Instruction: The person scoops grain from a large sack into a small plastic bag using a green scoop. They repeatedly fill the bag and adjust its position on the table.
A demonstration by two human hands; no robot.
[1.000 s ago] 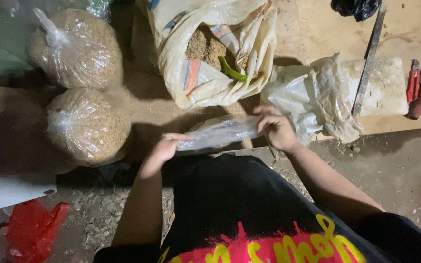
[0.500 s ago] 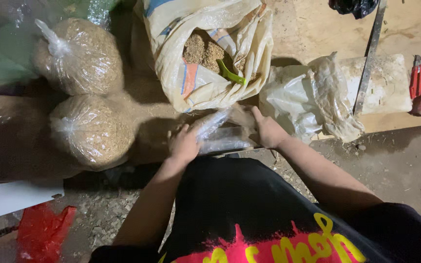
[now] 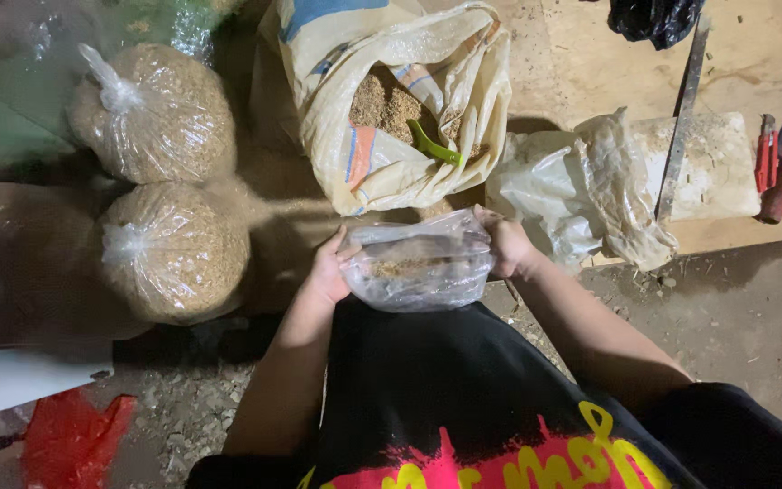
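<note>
Plastic bag, clear and holding a little brown grain, is held over the lap below the open sack. Left hand and right hand pinch its opposite edges, apparently spreading the mouth. Step: opening for filling; next, reach the green scoop.

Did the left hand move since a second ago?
Yes. The left hand went up, closer to the big sack, and now holds the clear bag.
</note>
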